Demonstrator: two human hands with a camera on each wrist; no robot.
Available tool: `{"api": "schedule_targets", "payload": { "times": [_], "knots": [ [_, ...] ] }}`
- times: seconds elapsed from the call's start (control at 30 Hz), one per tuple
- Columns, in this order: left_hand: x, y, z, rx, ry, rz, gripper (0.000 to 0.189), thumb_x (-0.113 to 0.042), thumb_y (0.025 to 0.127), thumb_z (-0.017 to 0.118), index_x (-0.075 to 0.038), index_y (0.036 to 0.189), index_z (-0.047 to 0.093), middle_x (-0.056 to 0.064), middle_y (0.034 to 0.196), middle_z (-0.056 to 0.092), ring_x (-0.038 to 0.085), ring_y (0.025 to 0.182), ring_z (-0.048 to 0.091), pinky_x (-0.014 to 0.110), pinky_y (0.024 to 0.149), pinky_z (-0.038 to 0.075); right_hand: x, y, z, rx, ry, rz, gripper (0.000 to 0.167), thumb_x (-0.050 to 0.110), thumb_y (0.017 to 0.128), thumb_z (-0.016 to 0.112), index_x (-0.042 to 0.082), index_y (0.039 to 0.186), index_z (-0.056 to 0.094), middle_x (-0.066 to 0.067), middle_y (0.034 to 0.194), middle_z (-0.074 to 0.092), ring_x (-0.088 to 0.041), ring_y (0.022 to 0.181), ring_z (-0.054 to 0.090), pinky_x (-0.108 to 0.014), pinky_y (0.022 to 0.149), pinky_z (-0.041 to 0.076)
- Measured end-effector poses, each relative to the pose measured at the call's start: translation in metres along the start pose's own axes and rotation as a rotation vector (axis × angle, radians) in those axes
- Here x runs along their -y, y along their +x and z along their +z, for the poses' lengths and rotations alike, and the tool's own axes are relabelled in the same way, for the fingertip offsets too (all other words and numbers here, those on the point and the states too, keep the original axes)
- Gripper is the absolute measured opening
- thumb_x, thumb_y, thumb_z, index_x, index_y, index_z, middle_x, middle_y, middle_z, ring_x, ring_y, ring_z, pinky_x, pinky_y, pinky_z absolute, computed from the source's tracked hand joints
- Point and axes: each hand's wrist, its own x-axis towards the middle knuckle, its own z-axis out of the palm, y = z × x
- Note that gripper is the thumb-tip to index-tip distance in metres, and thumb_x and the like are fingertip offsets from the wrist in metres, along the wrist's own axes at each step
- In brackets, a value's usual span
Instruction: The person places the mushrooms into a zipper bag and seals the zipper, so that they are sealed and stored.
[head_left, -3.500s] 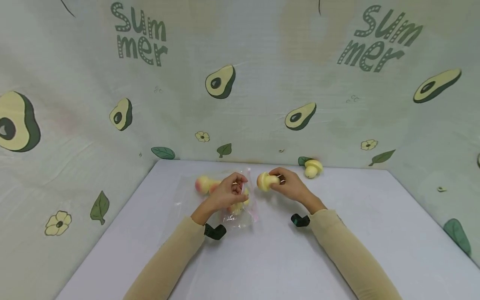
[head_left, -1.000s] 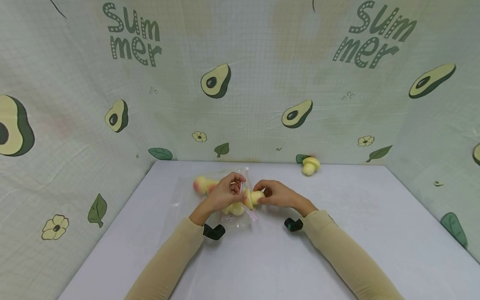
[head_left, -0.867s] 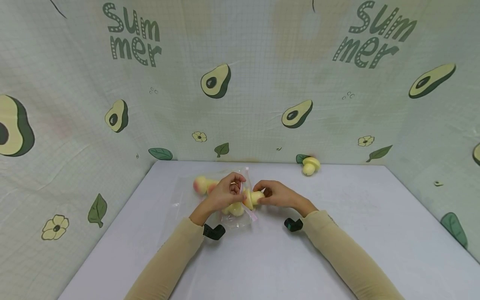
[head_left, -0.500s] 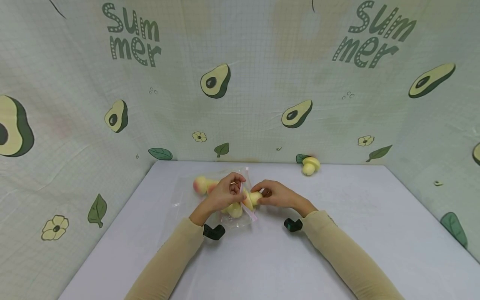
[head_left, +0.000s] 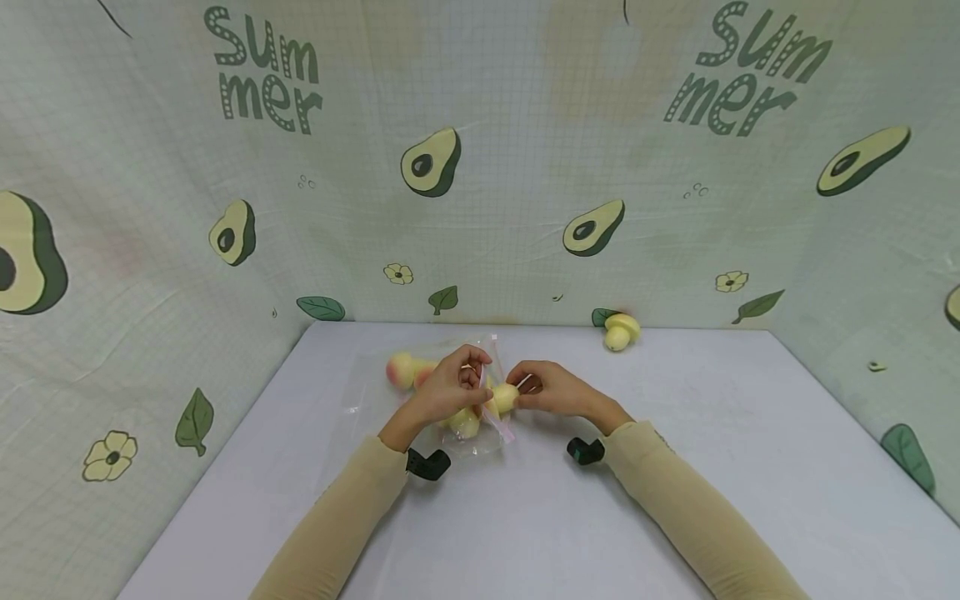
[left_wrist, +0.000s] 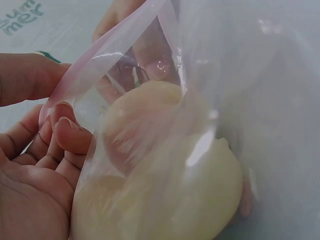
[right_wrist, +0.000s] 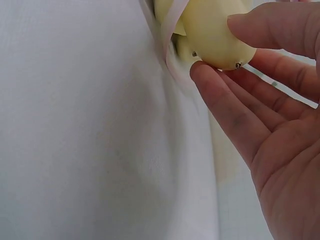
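A clear zip bag (head_left: 367, 400) with a pink-edged mouth lies on the table, several yellow toy mushrooms inside; one (head_left: 402, 371) has a reddish cap. My left hand (head_left: 448, 387) pinches the bag's rim between thumb and fingers, holding the mouth open. At that mouth my right hand (head_left: 564, 388) holds another toy mushroom (right_wrist: 215, 35) by its pale stem, thumb on one side and fingertips on the other. Its cap is inside the bag, showing blurred through the plastic in the left wrist view. The left hand hides part of the contents in the head view.
One more yellow toy mushroom (head_left: 622, 332) lies at the back of the white table (head_left: 600, 525), to the right of the bag. Behind the table hangs a printed cloth (head_left: 517, 167). Each wrist carries a black camera mount (head_left: 429, 464).
My right hand has brought the toy mushroom leftward to the bag and moved it cap first into the mouth, deeper over the last second. The left hand keeps its grip on the rim.
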Motion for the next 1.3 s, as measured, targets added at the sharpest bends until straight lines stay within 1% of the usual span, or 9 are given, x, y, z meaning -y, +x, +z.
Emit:
{"api": "schedule_targets", "payload": {
  "times": [0.17,0.3,0.47,0.53,0.63,0.77,0.87,1.1,1.3],
  "knots": [
    [0.000,0.000,0.000,-0.007,0.010,-0.006,0.041,0.014,0.078,0.065,0.006,0.113,0.047,0.026,0.089,0.044,0.019,0.069,0.045,0.020,0.056,0.041,0.001,0.000,0.001,-0.022,-0.022,-0.008,0.030,0.009,0.084,0.072,0.006,0.112,0.062,-0.009,0.106,0.063,-0.026,0.096,0.063,-0.037,0.084,0.051],
    [0.000,0.000,0.000,-0.006,0.018,0.001,0.040,0.013,0.078,0.065,0.007,0.113,0.047,0.027,0.090,0.043,0.020,0.070,0.044,0.019,0.058,0.039,0.005,-0.001,0.003,-0.043,-0.076,-0.027,0.031,0.007,0.084,0.072,0.003,0.114,0.062,-0.014,0.098,0.062,-0.027,0.090,0.059,-0.040,0.080,0.049],
    [0.001,-0.001,0.000,-0.006,0.032,0.003,0.040,0.012,0.078,0.066,0.006,0.113,0.048,0.028,0.092,0.044,0.020,0.071,0.045,0.019,0.059,0.038,0.030,-0.005,0.004,-0.028,-0.125,-0.037,0.029,0.004,0.084,0.071,-0.001,0.112,0.063,-0.015,0.088,0.061,-0.028,0.081,0.056,-0.035,0.070,0.047],
    [0.000,-0.001,0.000,-0.006,0.037,0.001,0.040,0.011,0.078,0.066,0.005,0.113,0.048,0.028,0.093,0.044,0.020,0.071,0.045,0.019,0.059,0.038,0.037,-0.007,0.004,-0.024,-0.123,-0.043,0.027,0.003,0.084,0.070,-0.001,0.110,0.063,-0.014,0.086,0.060,-0.026,0.079,0.055,-0.033,0.068,0.046],
    [-0.001,-0.002,0.000,-0.008,0.046,0.003,0.040,0.011,0.078,0.067,0.005,0.113,0.048,0.028,0.093,0.044,0.020,0.071,0.044,0.019,0.058,0.037,0.023,-0.003,0.006,-0.027,-0.124,-0.059,0.025,0.006,0.084,0.071,0.002,0.108,0.064,-0.008,0.085,0.061,-0.019,0.078,0.056,-0.030,0.068,0.047],
    [-0.002,-0.002,0.000,-0.010,0.053,0.008,0.040,0.011,0.078,0.067,0.005,0.113,0.048,0.029,0.093,0.043,0.021,0.071,0.044,0.019,0.058,0.037,0.001,0.003,0.008,-0.026,-0.129,-0.052,0.023,0.009,0.085,0.070,0.009,0.107,0.065,0.000,0.085,0.061,-0.012,0.079,0.057,-0.028,0.072,0.049],
    [-0.001,-0.002,0.000,-0.011,0.050,0.009,0.040,0.011,0.078,0.067,0.005,0.113,0.048,0.029,0.093,0.043,0.021,0.071,0.044,0.018,0.058,0.037,0.001,0.004,0.009,-0.021,-0.129,-0.038,0.023,0.006,0.085,0.069,0.009,0.108,0.065,0.002,0.086,0.061,-0.013,0.080,0.058,-0.029,0.075,0.050],
    [-0.003,-0.002,0.001,-0.013,0.046,0.005,0.040,0.012,0.078,0.066,0.005,0.113,0.048,0.029,0.095,0.044,0.021,0.071,0.044,0.019,0.058,0.037,0.001,0.004,0.010,-0.018,-0.121,-0.021,0.023,0.004,0.086,0.066,0.006,0.109,0.064,0.001,0.089,0.063,-0.013,0.082,0.059,-0.028,0.073,0.049],
    [-0.004,-0.001,0.001,-0.014,0.048,0.011,0.039,0.012,0.079,0.065,0.006,0.113,0.048,0.030,0.095,0.043,0.020,0.070,0.044,0.019,0.058,0.037,0.003,0.003,0.011,0.013,-0.080,-0.007,0.025,0.000,0.087,0.063,0.002,0.112,0.062,-0.004,0.097,0.066,-0.015,0.089,0.062,-0.029,0.077,0.049]
  ]
}}
